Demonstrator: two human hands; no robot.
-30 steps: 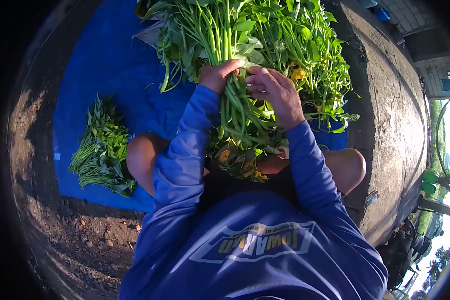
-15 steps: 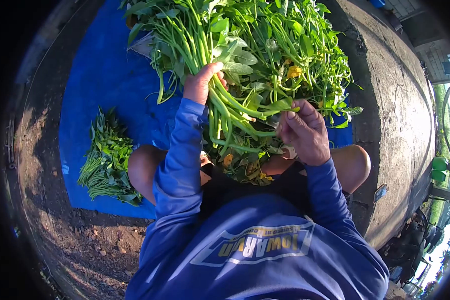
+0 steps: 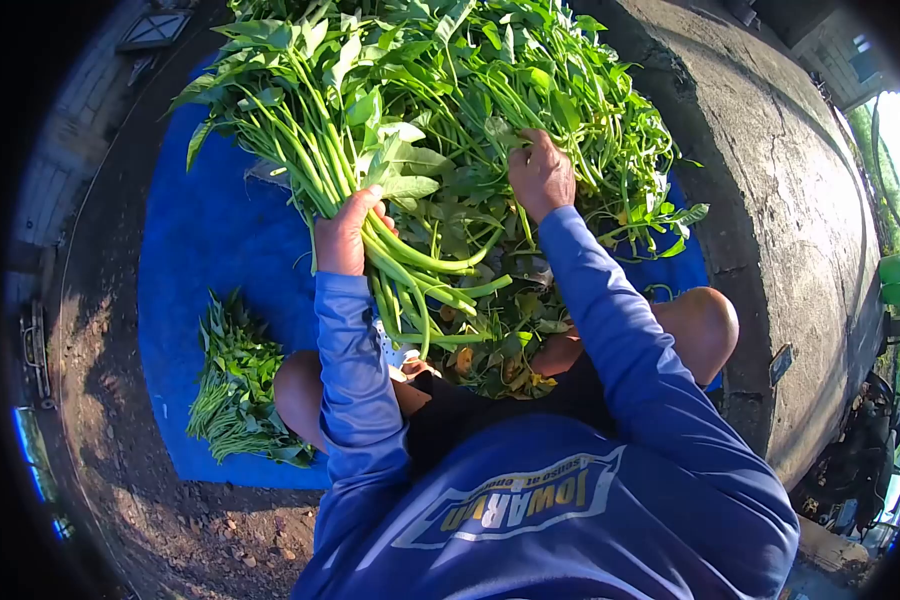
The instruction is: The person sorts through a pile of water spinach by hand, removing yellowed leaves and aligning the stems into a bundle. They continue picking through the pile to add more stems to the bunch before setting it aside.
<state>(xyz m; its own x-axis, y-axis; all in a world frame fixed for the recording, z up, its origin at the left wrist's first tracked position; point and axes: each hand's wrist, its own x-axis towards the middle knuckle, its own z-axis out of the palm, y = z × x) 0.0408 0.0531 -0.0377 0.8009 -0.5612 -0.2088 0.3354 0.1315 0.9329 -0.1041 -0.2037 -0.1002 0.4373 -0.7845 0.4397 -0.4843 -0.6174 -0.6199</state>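
My left hand is wrapped round a thick bunch of water spinach, its leaves pointing away from me. The pale green cut stems fan out below the fist, toward my lap. To the right, my right hand is at the near side of a big heap of loose water spinach. Its fingers are curled in a pinch on a stem there, partly hidden by leaves. Between my legs lie discarded leaves and trimmings, some of them yellow.
A blue tarp lies under the greens. On its near left part rests a separate pile of bundled greens. My bent knees flank the work area. A rough concrete ledge runs along the right, and bare stony soil borders the tarp.
My right hand has left the stem ends of the held bunch and moved up and left to the heap. My left hand has shifted left and slightly nearer with the bunch.
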